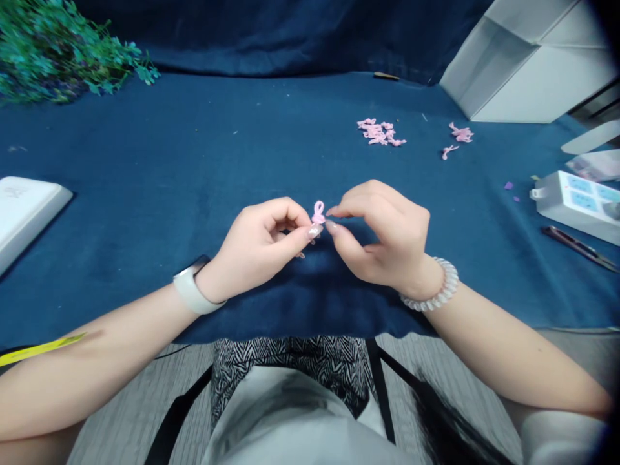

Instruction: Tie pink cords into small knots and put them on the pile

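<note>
Between the thumb and forefinger of my left hand [271, 236] is a small pink knotted cord [318, 212], its loop standing up above the fingertips. The lower part of the cord is hidden behind my left thumb. My right hand [385, 232] is just to the right, thumb and forefinger a little apart with a narrow gap between their tips. Those tips are very near the knot; nothing shows between them. Farther back on the blue cloth lies a pile of similar pink knotted cords [378, 132].
A smaller pink pile [462, 133] and a single pink knot [449, 152] lie at right. A white power strip [578, 200] and a dark pen-like tool [578, 247] are at the right edge. A white box [29, 216] stands left, green plants [72, 51] back left, white bins [527, 71] back right.
</note>
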### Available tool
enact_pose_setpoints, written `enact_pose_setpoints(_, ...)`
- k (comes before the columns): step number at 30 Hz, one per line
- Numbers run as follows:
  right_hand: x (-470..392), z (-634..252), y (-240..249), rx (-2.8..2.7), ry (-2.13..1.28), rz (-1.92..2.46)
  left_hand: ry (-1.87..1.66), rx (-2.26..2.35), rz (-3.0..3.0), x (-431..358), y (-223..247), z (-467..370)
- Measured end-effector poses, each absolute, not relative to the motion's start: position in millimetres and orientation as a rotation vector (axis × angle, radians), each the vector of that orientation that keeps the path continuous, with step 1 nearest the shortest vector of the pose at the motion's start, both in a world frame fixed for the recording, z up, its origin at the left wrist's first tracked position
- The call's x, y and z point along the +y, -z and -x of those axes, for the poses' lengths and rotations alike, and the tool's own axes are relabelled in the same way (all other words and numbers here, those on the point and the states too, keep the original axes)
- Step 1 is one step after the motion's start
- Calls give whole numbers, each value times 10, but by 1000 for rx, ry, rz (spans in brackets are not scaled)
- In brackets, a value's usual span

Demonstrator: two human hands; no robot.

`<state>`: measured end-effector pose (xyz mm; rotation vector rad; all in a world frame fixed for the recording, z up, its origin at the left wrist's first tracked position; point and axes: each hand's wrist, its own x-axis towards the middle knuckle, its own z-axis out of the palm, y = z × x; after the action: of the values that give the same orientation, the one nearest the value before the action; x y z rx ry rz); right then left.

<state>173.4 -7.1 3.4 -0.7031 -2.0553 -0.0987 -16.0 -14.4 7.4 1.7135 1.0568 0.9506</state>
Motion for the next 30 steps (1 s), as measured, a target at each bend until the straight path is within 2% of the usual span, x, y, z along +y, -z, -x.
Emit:
enact_pose_setpoints(16,-32,-1813,-25,-2269,113,704,-1011,1113,-2038,-171,-85,173)
enact_pose_setpoints(30,-15,-1780,-70,-2234,-146,671,-1022,1086,-2108,-173,-89,187)
